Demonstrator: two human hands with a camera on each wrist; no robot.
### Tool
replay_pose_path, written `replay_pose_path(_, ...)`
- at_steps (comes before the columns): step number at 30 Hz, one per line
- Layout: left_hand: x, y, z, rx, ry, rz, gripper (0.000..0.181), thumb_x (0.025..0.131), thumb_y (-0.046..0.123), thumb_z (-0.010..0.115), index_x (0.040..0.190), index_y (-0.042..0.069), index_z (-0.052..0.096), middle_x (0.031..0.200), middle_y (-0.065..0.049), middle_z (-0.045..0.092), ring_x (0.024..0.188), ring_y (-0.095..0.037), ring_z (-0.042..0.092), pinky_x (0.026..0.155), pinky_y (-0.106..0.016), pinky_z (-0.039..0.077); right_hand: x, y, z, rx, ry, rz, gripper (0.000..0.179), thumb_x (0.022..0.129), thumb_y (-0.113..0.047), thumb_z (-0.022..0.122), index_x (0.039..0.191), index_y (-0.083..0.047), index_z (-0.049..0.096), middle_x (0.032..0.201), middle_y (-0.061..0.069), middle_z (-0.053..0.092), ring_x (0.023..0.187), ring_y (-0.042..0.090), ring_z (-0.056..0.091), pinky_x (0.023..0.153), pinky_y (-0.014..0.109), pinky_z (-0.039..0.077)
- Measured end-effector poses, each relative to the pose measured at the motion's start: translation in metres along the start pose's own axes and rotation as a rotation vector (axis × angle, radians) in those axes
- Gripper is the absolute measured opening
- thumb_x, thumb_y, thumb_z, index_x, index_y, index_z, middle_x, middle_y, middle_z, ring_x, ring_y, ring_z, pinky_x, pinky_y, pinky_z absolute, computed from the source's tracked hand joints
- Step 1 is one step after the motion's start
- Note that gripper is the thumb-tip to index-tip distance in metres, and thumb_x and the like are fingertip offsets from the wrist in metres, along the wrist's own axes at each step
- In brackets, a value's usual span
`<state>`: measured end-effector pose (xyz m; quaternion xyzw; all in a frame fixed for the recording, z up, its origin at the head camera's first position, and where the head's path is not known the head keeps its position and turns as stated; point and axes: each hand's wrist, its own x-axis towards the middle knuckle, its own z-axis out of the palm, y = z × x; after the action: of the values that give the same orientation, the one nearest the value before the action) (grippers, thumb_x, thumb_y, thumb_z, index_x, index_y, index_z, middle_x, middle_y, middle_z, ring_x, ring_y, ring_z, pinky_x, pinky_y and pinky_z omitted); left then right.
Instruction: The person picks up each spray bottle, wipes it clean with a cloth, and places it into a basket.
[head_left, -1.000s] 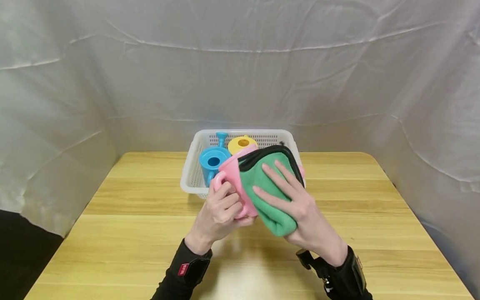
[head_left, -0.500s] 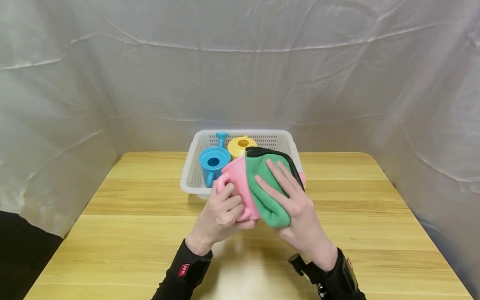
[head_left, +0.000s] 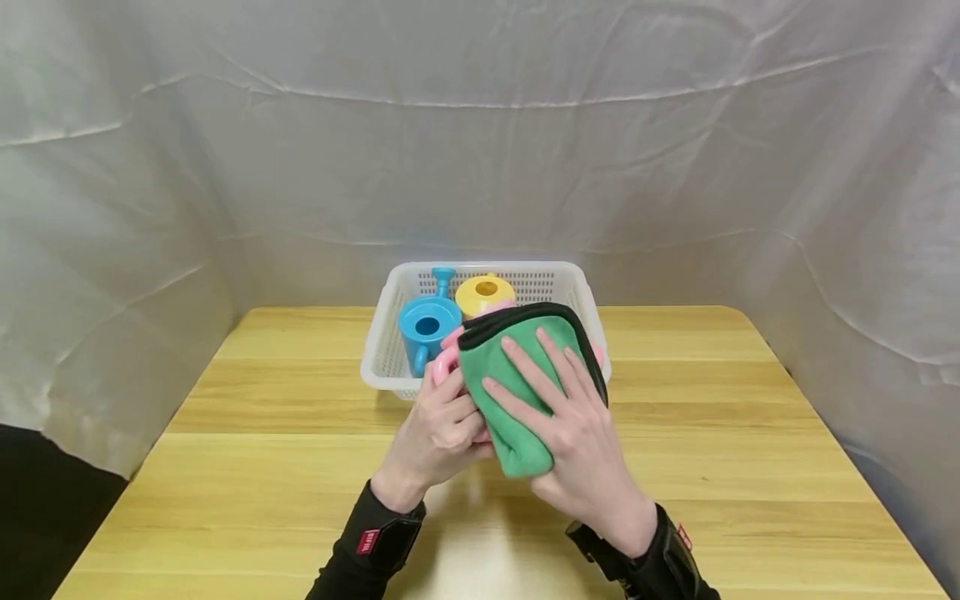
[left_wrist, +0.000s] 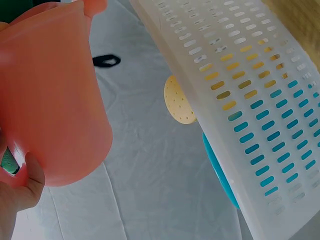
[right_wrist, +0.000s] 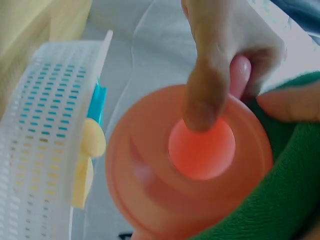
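Observation:
A pink toy watering can (left_wrist: 55, 100) is held above the table, tilted, in my left hand (head_left: 438, 433), whose fingers curl round its handle (head_left: 446, 365). In the right wrist view the left thumb (right_wrist: 204, 100) lies at the round hole in the can's end. My right hand (head_left: 581, 446) presses a green cloth (head_left: 487, 362) with black edging against the can, its fingers spread and straight across the cloth. In the head view the cloth hides most of the can. The right thumb is hidden in that view.
Behind the hands a white perforated basket (head_left: 380, 360) stands on the wooden table (head_left: 285, 467). It holds a blue watering can (head_left: 420, 321) and a yellow watering can (head_left: 468, 292). Pale sheeting (head_left: 480, 167) hangs round the back and sides.
The right hand and the cloth moved left across the can, after a small shift in which more of the pink side showed. The left hand stays nearly in place on the handle.

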<state>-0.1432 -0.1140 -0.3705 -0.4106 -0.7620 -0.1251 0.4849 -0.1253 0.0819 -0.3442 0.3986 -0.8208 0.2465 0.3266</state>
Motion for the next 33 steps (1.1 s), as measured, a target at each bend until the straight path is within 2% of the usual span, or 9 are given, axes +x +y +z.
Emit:
replay_pose_path(4, 0.000, 0.000, 0.001, 0.001, 0.004, 0.010, 0.044, 0.057, 0.041, 0.097, 0.070, 0.013, 0.067, 0.069, 0.006, 0.065, 0.087, -0.016, 0.059, 0.088, -0.041, 0.045, 0.001, 0.003, -0.001, 0.059, 0.019, 0.053, 0.064, 0.069, -0.009, 0.074, 0.132, -0.018, 0.066, 0.154, 0.012, 0.049, 0.148, 0.042, 0.035, 0.119, 0.059, 0.032)
replay_pose_path(7, -0.001, -0.001, 0.001, 0.001, 0.012, -0.001, 0.040, 0.058, 0.034, 0.096, 0.069, 0.013, 0.064, 0.066, 0.006, 0.061, 0.086, -0.016, 0.057, 0.086, -0.040, 0.044, -0.001, 0.012, -0.008, 0.123, -0.038, -0.008, 0.066, 0.069, -0.001, 0.071, 0.133, -0.018, 0.066, 0.156, 0.011, 0.047, 0.151, 0.039, 0.032, 0.122, 0.057, 0.029)
replay_pose_path(10, -0.002, -0.003, 0.000, -0.004, 0.017, -0.012, 0.039, 0.058, 0.034, 0.096, 0.075, 0.013, 0.069, 0.072, 0.006, 0.067, 0.093, -0.018, 0.060, 0.085, -0.040, 0.043, -0.003, 0.020, -0.015, 0.162, -0.101, -0.100, 0.069, 0.068, 0.004, 0.069, 0.133, -0.019, 0.066, 0.157, 0.009, 0.046, 0.153, 0.037, 0.027, 0.126, 0.050, 0.022)
replay_pose_path(13, -0.002, -0.002, 0.000, -0.017, 0.015, -0.005, 0.039, 0.057, 0.037, 0.097, 0.073, 0.014, 0.070, 0.077, 0.005, 0.071, 0.101, -0.020, 0.064, 0.090, -0.042, 0.045, -0.003, 0.021, -0.017, 0.147, -0.113, -0.134, 0.068, 0.068, 0.002, 0.071, 0.132, -0.019, 0.066, 0.157, 0.009, 0.046, 0.154, 0.037, 0.026, 0.127, 0.047, 0.019)
replay_pose_path(19, 0.001, 0.002, 0.002, -0.018, -0.002, 0.014, 0.039, 0.057, 0.041, 0.096, 0.069, 0.014, 0.071, 0.084, 0.003, 0.076, 0.109, -0.024, 0.066, 0.100, -0.048, 0.048, 0.000, 0.007, -0.003, 0.037, -0.030, -0.038, 0.066, 0.069, -0.016, 0.080, 0.133, -0.019, 0.066, 0.155, 0.011, 0.048, 0.151, 0.042, 0.031, 0.121, 0.057, 0.028)
replay_pose_path(23, 0.001, 0.002, 0.004, -0.002, -0.006, 0.017, 0.038, 0.061, 0.035, 0.095, 0.065, 0.013, 0.064, 0.067, 0.006, 0.064, 0.090, -0.017, 0.062, 0.092, -0.043, 0.048, 0.001, 0.006, 0.003, 0.079, 0.041, 0.073, 0.064, 0.070, -0.013, 0.082, 0.132, -0.017, 0.067, 0.153, 0.013, 0.050, 0.148, 0.041, 0.036, 0.119, 0.056, 0.034)
replay_pose_path(26, 0.001, 0.001, 0.003, 0.016, -0.003, 0.013, 0.043, 0.063, 0.030, 0.090, 0.060, 0.014, 0.051, 0.058, 0.006, 0.049, 0.076, -0.015, 0.052, 0.087, -0.040, 0.046, 0.001, 0.011, 0.001, 0.162, 0.036, 0.109, 0.062, 0.074, -0.004, 0.078, 0.134, -0.017, 0.065, 0.156, 0.012, 0.047, 0.149, 0.039, 0.035, 0.121, 0.051, 0.033)
replay_pose_path(29, 0.001, -0.001, 0.002, 0.023, -0.003, 0.001, 0.041, 0.064, 0.028, 0.088, 0.059, 0.013, 0.051, 0.057, 0.006, 0.047, 0.075, -0.015, 0.050, 0.084, -0.039, 0.044, -0.001, 0.021, -0.006, 0.211, -0.038, 0.033, 0.065, 0.075, 0.003, 0.072, 0.136, -0.018, 0.064, 0.159, 0.011, 0.043, 0.153, 0.037, 0.029, 0.125, 0.047, 0.026)
replay_pose_path(33, 0.000, -0.001, 0.001, 0.005, -0.009, -0.004, 0.030, 0.064, 0.027, 0.090, 0.064, 0.014, 0.062, 0.064, 0.006, 0.062, 0.089, -0.017, 0.061, 0.085, -0.039, 0.045, -0.003, 0.030, -0.014, 0.211, -0.131, -0.110, 0.070, 0.070, 0.007, 0.068, 0.135, -0.019, 0.064, 0.159, 0.009, 0.042, 0.155, 0.036, 0.024, 0.128, 0.044, 0.019)
